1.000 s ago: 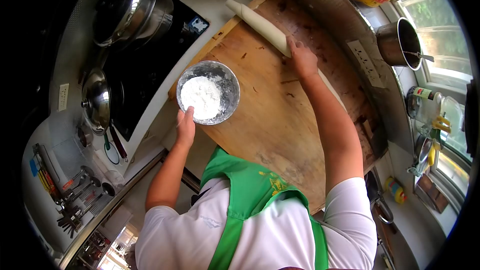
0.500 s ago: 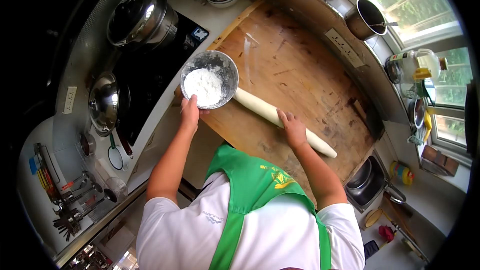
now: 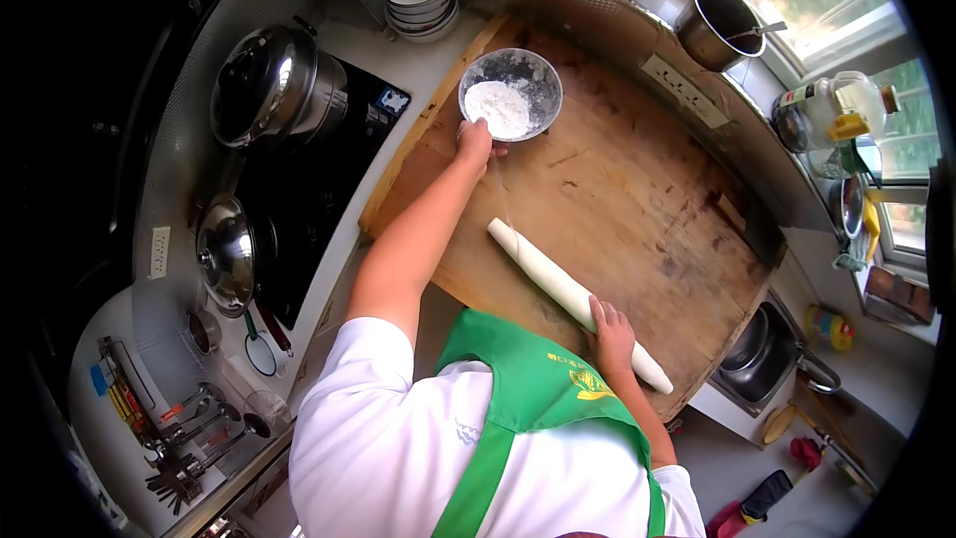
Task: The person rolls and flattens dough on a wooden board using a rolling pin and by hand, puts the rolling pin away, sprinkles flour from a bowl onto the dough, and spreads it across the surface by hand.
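Observation:
Toward the far left of the wooden board (image 3: 617, 199), my left hand (image 3: 476, 144) grips the near rim of a metal bowl (image 3: 543, 90). White flour (image 3: 498, 110) lies in the bowl, mostly on the side by my thumb, and flour dusts its inner wall. Nearer to me, a long pale roll (image 3: 558, 287), smooth and tapered at its right end, lies slantwise on the board. My right hand (image 3: 611, 337) is wrapped over it toward that end, its palm side hidden. A thin whitish streak shows between my left hand and the roll's far end.
On the left are a black cooktop (image 3: 309, 199), a lidded pot (image 3: 279, 90) and a domed lid (image 3: 227, 254). Stacked bowls (image 3: 420, 5) stand behind the board. A sink (image 3: 762, 354) adjoins its right side, and ladles (image 3: 214, 418) lie at lower left.
My left hand has carried the bowl forward and right, away from the roll's far end. That end now shows fully, and my right hand stays on the roll. The whole view has shifted.

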`<state>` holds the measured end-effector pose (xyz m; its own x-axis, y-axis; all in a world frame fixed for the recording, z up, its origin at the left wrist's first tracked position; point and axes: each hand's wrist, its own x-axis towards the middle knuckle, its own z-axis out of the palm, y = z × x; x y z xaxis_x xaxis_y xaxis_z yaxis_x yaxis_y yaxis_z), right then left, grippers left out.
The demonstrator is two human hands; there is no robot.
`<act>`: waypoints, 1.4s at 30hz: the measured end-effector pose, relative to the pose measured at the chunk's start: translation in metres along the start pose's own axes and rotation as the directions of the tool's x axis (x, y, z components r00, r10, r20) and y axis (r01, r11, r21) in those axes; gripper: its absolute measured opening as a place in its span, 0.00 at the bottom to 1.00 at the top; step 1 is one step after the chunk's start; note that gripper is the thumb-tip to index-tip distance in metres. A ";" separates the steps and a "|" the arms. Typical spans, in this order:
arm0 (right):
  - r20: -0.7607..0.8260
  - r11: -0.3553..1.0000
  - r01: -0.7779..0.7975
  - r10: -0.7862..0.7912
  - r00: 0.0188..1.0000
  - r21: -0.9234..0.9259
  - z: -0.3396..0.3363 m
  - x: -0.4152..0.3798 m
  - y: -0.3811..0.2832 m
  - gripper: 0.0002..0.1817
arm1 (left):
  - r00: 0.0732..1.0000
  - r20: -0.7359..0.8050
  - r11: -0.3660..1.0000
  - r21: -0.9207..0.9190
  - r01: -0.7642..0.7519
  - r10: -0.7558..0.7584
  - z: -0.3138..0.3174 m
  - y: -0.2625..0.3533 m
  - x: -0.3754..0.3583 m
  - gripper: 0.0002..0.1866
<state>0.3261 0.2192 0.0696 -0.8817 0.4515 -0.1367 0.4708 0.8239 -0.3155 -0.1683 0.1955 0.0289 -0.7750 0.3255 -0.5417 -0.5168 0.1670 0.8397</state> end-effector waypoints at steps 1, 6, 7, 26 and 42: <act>-0.003 1.000 -0.007 0.007 1.000 -0.005 -0.001 -0.002 0.001 0.47 | 0.999 0.031 1.000 -0.008 0.008 -0.008 0.005 0.003 0.007 0.20; 0.033 1.000 -0.025 0.024 0.999 0.014 -0.001 -0.005 0.007 0.46 | 1.000 0.013 1.000 0.006 -0.024 0.024 0.021 0.025 0.029 0.20; 0.028 1.000 -0.018 0.017 0.999 0.015 -0.002 -0.004 0.008 0.46 | 0.998 0.071 1.000 0.013 -0.001 0.000 0.018 0.023 0.040 0.22; 0.097 0.998 -0.036 0.031 0.995 0.051 -0.012 -0.036 0.019 0.46 | 0.276 0.951 -0.253 0.304 -0.919 0.142 0.027 -0.071 -0.041 0.45; 0.073 1.000 -0.026 0.025 0.997 0.004 -0.005 -0.072 0.035 0.43 | 0.756 0.573 -0.219 0.820 -0.529 0.317 -0.116 -0.089 -0.071 0.56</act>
<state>0.4064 0.2174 0.0733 -0.8694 0.4461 -0.2127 0.4932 0.8106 -0.3157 -0.1091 0.0498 -0.0115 -0.5411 0.8322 -0.1210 0.8217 0.5538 0.1343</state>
